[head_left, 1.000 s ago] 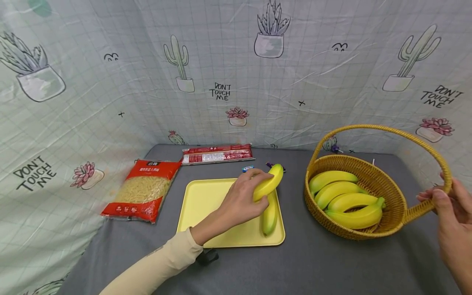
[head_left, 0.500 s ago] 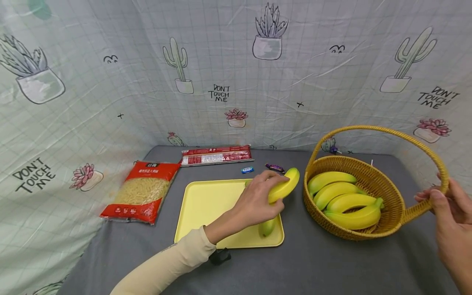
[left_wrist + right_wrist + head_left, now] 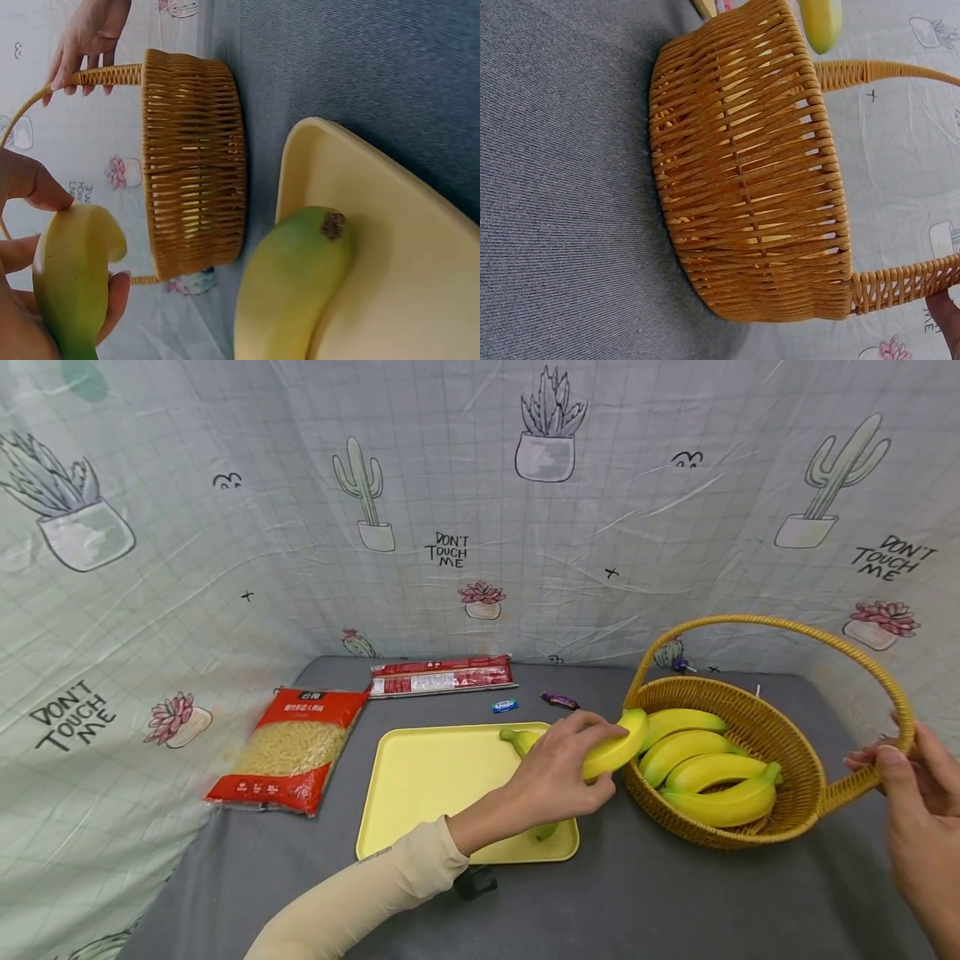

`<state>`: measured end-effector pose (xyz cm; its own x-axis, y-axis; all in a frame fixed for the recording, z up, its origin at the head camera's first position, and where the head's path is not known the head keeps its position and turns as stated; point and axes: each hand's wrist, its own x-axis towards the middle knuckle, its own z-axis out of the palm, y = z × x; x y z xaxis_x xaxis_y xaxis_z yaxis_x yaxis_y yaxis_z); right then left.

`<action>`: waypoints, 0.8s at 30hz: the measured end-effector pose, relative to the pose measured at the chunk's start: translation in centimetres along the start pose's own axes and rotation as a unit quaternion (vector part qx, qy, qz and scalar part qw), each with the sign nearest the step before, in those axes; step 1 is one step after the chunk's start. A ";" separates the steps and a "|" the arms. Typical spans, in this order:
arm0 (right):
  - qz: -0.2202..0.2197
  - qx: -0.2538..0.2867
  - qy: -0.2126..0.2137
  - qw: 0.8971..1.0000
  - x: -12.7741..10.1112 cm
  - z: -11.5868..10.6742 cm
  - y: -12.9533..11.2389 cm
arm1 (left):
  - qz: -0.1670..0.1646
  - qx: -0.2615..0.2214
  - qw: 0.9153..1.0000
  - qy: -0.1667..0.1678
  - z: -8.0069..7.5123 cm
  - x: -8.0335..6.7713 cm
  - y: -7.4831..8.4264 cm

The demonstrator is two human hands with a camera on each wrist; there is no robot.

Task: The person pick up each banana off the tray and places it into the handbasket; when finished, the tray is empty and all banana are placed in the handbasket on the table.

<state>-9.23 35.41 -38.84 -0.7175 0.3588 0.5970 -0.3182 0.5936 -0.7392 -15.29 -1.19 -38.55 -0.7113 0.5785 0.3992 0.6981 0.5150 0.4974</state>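
Banana gripped in the left hand, fingers and thumb curled round its middle, tip poking just over the near rim of the basket, clear of the tray. Probably light and firm enough, with a smooth, slightly slick peel; likely to bruise if squeezed hard or dropped. Best held round the thick middle, as here, not by the stem or tip. Seen close in the left wrist view: same banana pinched between thumb and fingers, wicker wall just beyond.

Right hand closed on the basket handle low on its right side, fingers wrapped round the woven band. Woven, open-sided, with a tall arched handle. Inside: four bananas lying side by side, filling most of the bowl, little free room left on the near side.

On the tray, one more banana, greenish at the end, lying near the right edge, largely hidden behind the left hand in the head view. Rest of the tray bare yellow.

Farther left on the grey table: a red bag of pasta; at the back, a long red packet and two small wrapped sweets.
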 end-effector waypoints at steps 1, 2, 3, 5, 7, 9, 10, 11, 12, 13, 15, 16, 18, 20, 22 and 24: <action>-0.001 0.001 0.002 1.000 0.0 0.0 0.0 | 0.002 0.002 1.000 -0.001 0.1 0.2 0.1; 0.000 0.001 0.003 1.000 0.0 0.0 0.0 | 0.004 0.003 1.000 -0.002 0.2 0.3 0.2; 0.001 0.000 0.004 1.000 -0.1 0.0 0.0 | 0.004 0.004 1.000 -0.003 0.2 0.5 0.3; 0.006 -0.001 0.002 1.000 -0.1 0.0 0.0 | 0.001 0.006 1.000 -0.006 0.4 0.8 0.6; 0.008 -0.006 0.001 1.000 -0.2 0.0 0.0 | 0.000 0.006 1.000 -0.009 0.6 1.1 0.8; 0.007 -0.010 0.003 1.000 -0.2 -0.1 0.1 | 0.000 0.007 1.000 -0.013 0.9 1.7 1.2; 0.005 -0.013 0.004 1.000 -0.2 -0.1 0.1 | 0.001 0.008 1.000 -0.015 1.0 1.9 1.3; 0.005 -0.017 0.006 1.000 -0.2 -0.1 0.1 | 0.003 0.010 1.000 -0.017 1.2 2.2 1.5; 0.003 -0.024 0.008 1.000 -0.2 -0.2 0.2 | 0.007 0.011 1.000 -0.019 1.4 2.5 1.7; 0.003 -0.029 0.010 1.000 -0.2 -0.2 0.2 | 0.011 0.013 1.000 -0.021 1.6 2.8 2.0; 0.005 -0.034 0.007 0.999 -0.1 -0.3 0.2 | 0.016 0.018 0.999 -0.024 2.0 3.4 2.4; 0.005 -0.035 0.006 0.999 -0.1 -0.3 0.2 | 0.018 0.021 0.999 -0.024 2.2 3.6 2.5; 0.005 -0.035 0.001 0.999 0.1 -0.3 0.2 | 0.018 0.027 0.999 -0.027 2.5 4.1 2.8; 0.005 -0.033 -0.001 0.999 0.1 -0.2 0.2 | 0.016 0.033 0.999 -0.032 2.8 4.5 2.9; 0.005 -0.033 -0.003 0.999 0.1 0.0 0.1 | 0.016 0.038 0.998 -0.038 3.1 4.8 3.0; 0.007 -0.032 -0.002 0.999 0.0 0.1 0.0 | 0.017 0.041 0.998 -0.047 3.3 5.2 3.1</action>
<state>-9.28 35.31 -38.92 -0.7246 0.3640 0.5852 -0.2676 0.6338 -0.7257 -16.58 5.49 -37.48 -0.6783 0.6514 0.3399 0.7295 0.5417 0.4177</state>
